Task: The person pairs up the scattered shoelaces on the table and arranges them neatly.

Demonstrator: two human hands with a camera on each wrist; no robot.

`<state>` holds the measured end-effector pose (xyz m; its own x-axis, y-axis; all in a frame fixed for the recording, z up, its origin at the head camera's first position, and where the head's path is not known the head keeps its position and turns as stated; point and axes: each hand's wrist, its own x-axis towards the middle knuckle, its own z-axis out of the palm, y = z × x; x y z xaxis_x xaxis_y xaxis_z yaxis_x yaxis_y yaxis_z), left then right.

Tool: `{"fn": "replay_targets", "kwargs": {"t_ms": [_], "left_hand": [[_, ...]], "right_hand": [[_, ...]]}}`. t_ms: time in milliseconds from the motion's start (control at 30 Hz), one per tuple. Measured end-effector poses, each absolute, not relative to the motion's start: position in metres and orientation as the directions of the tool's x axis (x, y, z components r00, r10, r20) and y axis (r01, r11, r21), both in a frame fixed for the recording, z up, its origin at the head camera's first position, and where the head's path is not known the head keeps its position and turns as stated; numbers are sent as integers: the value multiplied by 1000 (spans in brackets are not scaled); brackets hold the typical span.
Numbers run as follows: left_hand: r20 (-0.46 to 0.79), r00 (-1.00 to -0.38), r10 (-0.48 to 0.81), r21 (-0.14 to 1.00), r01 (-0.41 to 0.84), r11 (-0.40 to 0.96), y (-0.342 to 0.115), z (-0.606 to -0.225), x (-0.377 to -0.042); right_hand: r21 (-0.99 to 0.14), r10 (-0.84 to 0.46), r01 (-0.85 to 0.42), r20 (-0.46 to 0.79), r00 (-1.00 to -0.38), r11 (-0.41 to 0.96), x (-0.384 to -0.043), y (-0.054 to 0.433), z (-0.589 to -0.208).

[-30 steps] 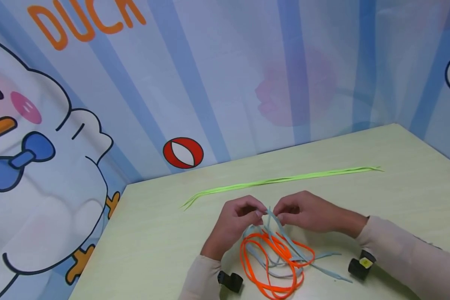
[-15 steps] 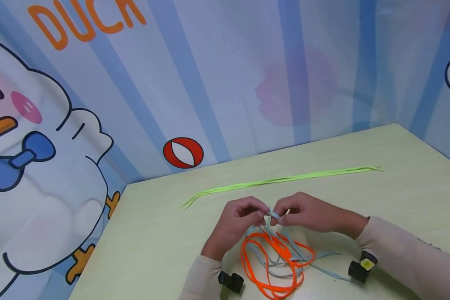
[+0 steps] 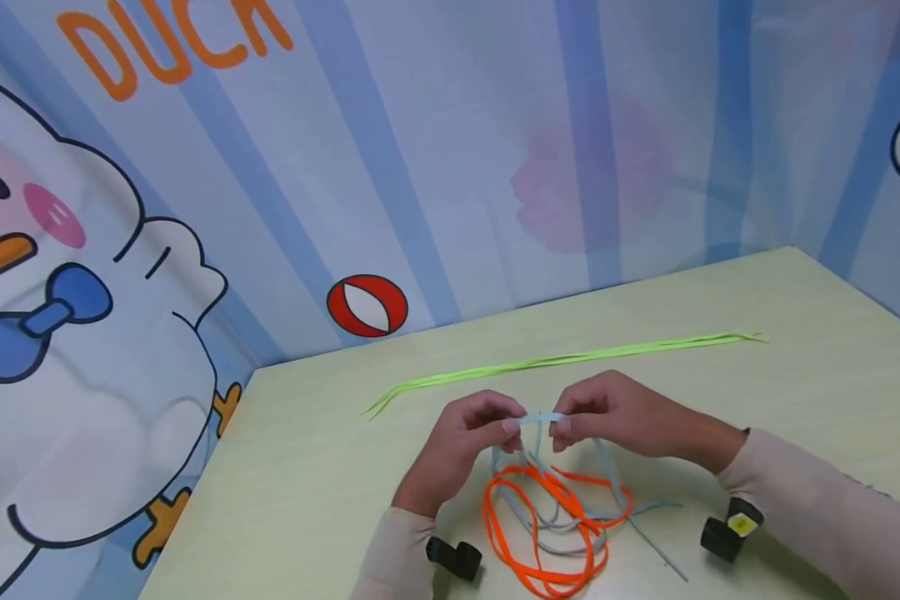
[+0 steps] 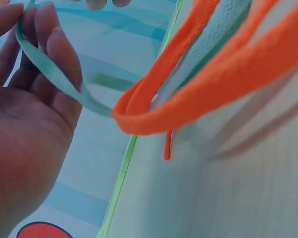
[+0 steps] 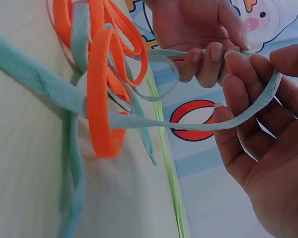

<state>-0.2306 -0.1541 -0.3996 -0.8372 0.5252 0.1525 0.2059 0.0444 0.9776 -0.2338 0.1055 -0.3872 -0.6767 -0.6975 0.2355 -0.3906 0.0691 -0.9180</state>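
A pale blue shoelace (image 3: 540,417) is stretched taut between my two hands. My left hand (image 3: 450,450) pinches it on one side, thumb against fingertips, and my right hand (image 3: 630,417) pinches it a short way off. Beneath the hands lies an orange shoelace (image 3: 570,504), looped and bunched with more of the blue lace. In the right wrist view, the blue lace (image 5: 44,84) runs through an orange loop (image 5: 97,109) and up to the right fingers (image 5: 243,109). The left wrist view shows blue lace (image 4: 47,67) rising from an orange bend (image 4: 149,121) to the left hand.
A bright green lace bundle (image 3: 532,364) lies stretched across the light table (image 3: 307,483), beyond the hands. A printed blue curtain (image 3: 457,167) stands behind the table. Black wrist cameras (image 3: 731,529) sit at both sleeves, near the table surface.
My right hand came in close to the left and pinched the blue lace, then moved away to the right and up, drawing a short span straight. The orange and green laces barely moved.
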Motion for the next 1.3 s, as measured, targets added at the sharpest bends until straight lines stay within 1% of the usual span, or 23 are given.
{"fn": "replay_targets", "kwargs": {"t_ms": [233, 433, 567, 733, 933, 1133, 1300], "left_hand": [[112, -819, 563, 988, 152, 25, -164, -400, -233], [40, -759, 650, 998, 68, 18, -172, -400, -233], [23, -728, 686, 999, 42, 12, -175, -400, -232], [76, -705, 705, 997, 51, -56, -180, -401, -234], [144, -723, 676, 987, 53, -153, -186, -403, -238], [223, -705, 674, 968, 76, -240, -192, -403, -240], [275, -707, 652, 948, 86, -307, -197, -404, -239]], "right_hand": [[-910, -673, -409, 261, -693, 69, -235, 112, -380], [-895, -654, -442, 299, -695, 60, -239, 118, -377], [-887, -629, -454, 307, -714, 83, -241, 122, -377], [-889, -592, -444, 298, -748, 114, -245, 126, -378], [-889, -554, -440, 304, -775, 128, -249, 132, -382], [-881, -509, -438, 300, -807, 177, -252, 135, -384], [-889, -499, -420, 284, -818, 182, -254, 137, -384]]}}
